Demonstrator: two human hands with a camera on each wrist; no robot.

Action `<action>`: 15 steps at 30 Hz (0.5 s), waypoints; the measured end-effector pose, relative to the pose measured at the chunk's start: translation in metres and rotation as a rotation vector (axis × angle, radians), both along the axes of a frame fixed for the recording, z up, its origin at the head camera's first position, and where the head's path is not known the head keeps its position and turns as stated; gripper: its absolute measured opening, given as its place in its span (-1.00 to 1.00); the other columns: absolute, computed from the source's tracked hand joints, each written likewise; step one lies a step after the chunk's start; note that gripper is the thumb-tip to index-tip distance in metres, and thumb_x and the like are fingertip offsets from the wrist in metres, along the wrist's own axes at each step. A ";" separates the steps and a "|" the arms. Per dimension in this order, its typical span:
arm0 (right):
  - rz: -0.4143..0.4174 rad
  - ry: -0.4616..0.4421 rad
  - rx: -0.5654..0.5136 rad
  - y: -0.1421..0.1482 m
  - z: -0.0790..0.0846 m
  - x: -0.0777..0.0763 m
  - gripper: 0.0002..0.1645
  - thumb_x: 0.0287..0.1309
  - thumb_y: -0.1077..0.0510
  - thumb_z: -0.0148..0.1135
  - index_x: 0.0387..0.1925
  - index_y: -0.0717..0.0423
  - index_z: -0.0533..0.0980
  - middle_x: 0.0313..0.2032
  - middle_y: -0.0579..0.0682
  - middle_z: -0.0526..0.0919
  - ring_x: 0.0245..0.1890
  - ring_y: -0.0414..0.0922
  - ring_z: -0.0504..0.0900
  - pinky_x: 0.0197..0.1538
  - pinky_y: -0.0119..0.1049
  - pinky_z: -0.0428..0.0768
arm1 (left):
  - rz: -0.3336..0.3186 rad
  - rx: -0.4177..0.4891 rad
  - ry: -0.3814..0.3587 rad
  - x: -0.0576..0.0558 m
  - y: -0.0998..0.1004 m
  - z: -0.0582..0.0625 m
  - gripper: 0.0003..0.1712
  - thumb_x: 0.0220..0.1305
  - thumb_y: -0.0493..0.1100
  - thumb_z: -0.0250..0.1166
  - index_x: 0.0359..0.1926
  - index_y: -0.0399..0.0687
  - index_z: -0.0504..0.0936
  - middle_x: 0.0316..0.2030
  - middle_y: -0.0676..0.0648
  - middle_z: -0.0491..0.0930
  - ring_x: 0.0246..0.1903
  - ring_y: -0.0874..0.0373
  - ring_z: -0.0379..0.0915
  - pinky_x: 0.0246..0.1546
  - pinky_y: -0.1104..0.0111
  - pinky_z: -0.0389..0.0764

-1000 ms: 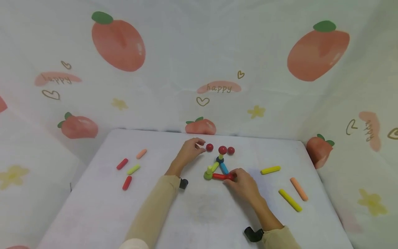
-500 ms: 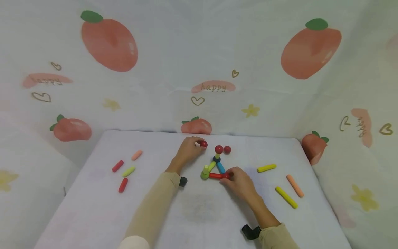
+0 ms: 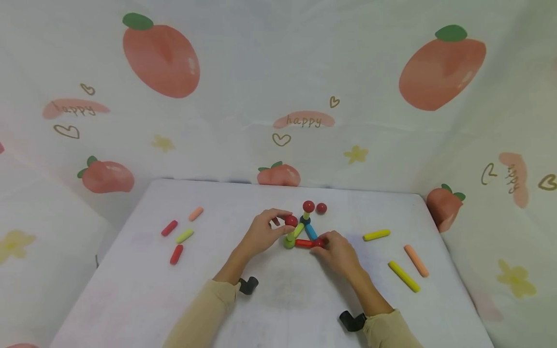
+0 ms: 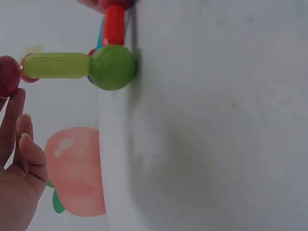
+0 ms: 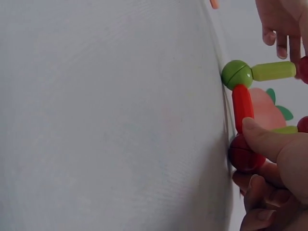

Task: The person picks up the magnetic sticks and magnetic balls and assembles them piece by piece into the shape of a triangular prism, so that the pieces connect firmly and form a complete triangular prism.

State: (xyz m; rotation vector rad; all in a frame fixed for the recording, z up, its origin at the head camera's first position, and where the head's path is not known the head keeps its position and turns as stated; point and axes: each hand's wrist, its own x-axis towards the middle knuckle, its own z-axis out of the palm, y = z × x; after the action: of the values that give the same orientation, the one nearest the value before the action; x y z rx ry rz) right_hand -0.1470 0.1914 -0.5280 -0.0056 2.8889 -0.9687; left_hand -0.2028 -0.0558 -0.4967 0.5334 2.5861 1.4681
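A triangle of short rods and balls lies on the table in the head view. It has a green ball [image 3: 289,243], a red rod [image 3: 304,243], a blue rod [image 3: 311,232] and a dark ball [image 3: 305,220] bearing an upright rod topped by a red ball [image 3: 308,206]. My left hand [image 3: 261,233] pinches another red ball [image 4: 8,76] at the top end of the upright light-green rod [image 4: 57,65]; whether they touch I cannot tell. My right hand [image 3: 341,253] grips the red corner ball [image 5: 246,153], its thumb against the red rod's end.
One loose red ball [image 3: 321,208] sits behind the triangle. To the right lie two yellow rods [image 3: 403,276] and an orange rod [image 3: 416,261]. At left are two red rods [image 3: 176,254], a light-green rod [image 3: 184,236] and a small orange rod [image 3: 196,214].
My left hand has taken hold of the loose red ball behind the triangle and brought it nearer, over the upright light-green rod. My right hand has stayed on the corner ball.
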 end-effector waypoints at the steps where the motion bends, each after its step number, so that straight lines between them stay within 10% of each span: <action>1: -0.001 0.001 -0.001 0.000 0.000 0.000 -0.47 0.08 -0.09 0.54 0.01 0.10 0.62 -0.23 -0.05 0.63 -0.28 -0.16 0.51 -0.20 -0.32 0.57 | -0.005 -0.001 -0.002 0.001 0.000 -0.001 -0.47 0.23 0.17 0.45 0.20 0.25 0.64 0.01 0.22 0.67 -0.05 0.16 0.47 -0.06 0.30 0.57; 15: 0.015 0.087 0.074 0.000 -0.002 -0.010 -0.41 0.22 0.03 0.44 0.26 0.02 0.55 -0.18 0.03 0.57 -0.28 -0.14 0.51 -0.23 -0.33 0.58 | -0.008 0.012 -0.049 -0.004 -0.011 -0.005 -0.49 0.38 0.18 0.31 0.24 0.09 0.59 0.00 0.12 0.65 -0.04 0.13 0.51 -0.06 0.30 0.60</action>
State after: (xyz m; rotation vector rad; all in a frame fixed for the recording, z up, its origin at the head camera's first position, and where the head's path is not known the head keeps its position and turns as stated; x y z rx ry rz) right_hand -0.1569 0.1919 -0.5296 -0.0654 2.9976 -0.8805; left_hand -0.2067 -0.0664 -0.5014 0.5018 2.5374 1.4756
